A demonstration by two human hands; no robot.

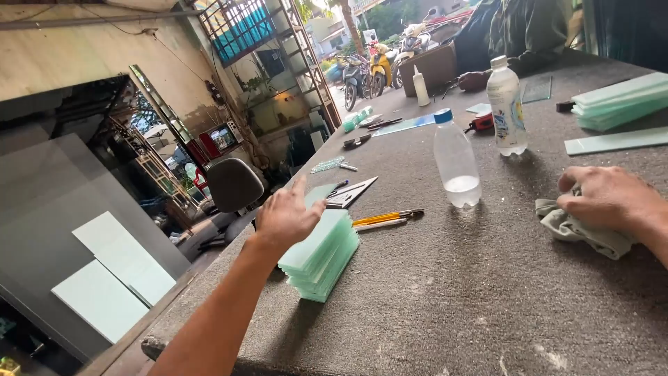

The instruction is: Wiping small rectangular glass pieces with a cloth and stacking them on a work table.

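A workshop open to the street: mirror (69, 230) at left, grey carpeted counter (452, 299). The left hand (285, 217), fingers spread open, rests on the glass stack (320, 254) near two bottles (456, 160); the right hand (609, 198), fingers curled, grips a rag (581, 233).

we see soft daylight coming in from the open street at the top, where the view is blown out and pale. it falls evenly on the grey table (452, 292), so shadows are faint, lying short beneath the glass stack (321, 254) and clear bottles (456, 159). the left side sits dimmer, with reflections in a dark pane (62, 209). the wide lens bends the edges; the left hand (287, 217) is slightly smeared.
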